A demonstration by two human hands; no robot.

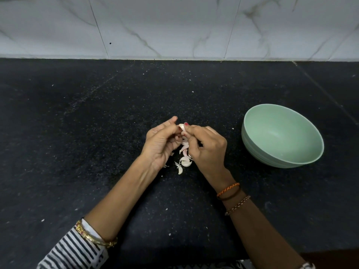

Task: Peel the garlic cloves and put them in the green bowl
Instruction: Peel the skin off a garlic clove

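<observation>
A pale garlic clove (181, 126) is pinched between the fingertips of my left hand (162, 141) and my right hand (206, 147), just above the black counter. Both hands meet at the clove, thumbs and fingers curled round it. Below the hands, several unpeeled cloves and bits of pinkish skin (184, 160) lie in a small heap on the counter, partly hidden by my fingers. The green bowl (252, 121) stands to the right of my right hand, tilted toward me, and nothing shows inside it.
The black speckled counter (97, 133) stretches left and toward the white marble-tiled wall (174, 26) at the back. Small white flecks of garlic skin are scattered over the counter. The counter's front edge runs along the bottom of the view.
</observation>
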